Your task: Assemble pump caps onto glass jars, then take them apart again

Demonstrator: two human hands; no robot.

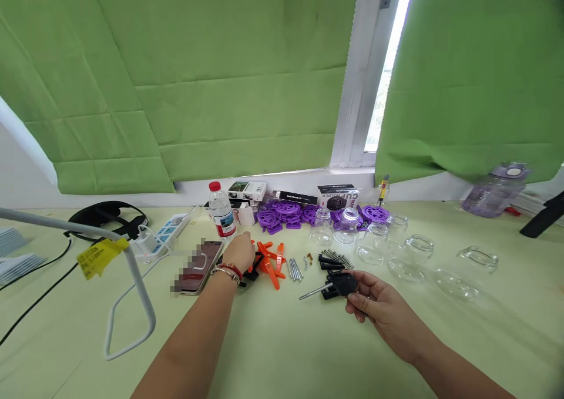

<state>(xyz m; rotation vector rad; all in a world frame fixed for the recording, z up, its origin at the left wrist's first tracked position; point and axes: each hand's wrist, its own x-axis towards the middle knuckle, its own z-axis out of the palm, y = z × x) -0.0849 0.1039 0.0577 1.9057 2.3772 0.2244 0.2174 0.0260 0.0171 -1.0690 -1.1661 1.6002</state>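
Note:
My right hand [381,308] pinches a black plastic piece [343,283] between thumb and fingers. A thin metal rod [315,292] sticks out of it towards the left. Under and behind this piece lie several black plastic parts [329,262]. My left hand [239,252] reaches down at the left side of a pile of orange plastic pieces [268,264], with black pieces [252,273] beside it. Its fingers are mostly hidden behind the hand, so I cannot tell whether they grip anything. Loose metal screws [295,269] and a row of springs [337,258] lie between my hands.
Purple plastic parts [286,211] are heaped at the back. Clear glass jars [372,243] stand at the right. A water bottle [222,214], a phone [200,270] and a power strip [170,231] are at the left, near a grey metal frame [143,299].

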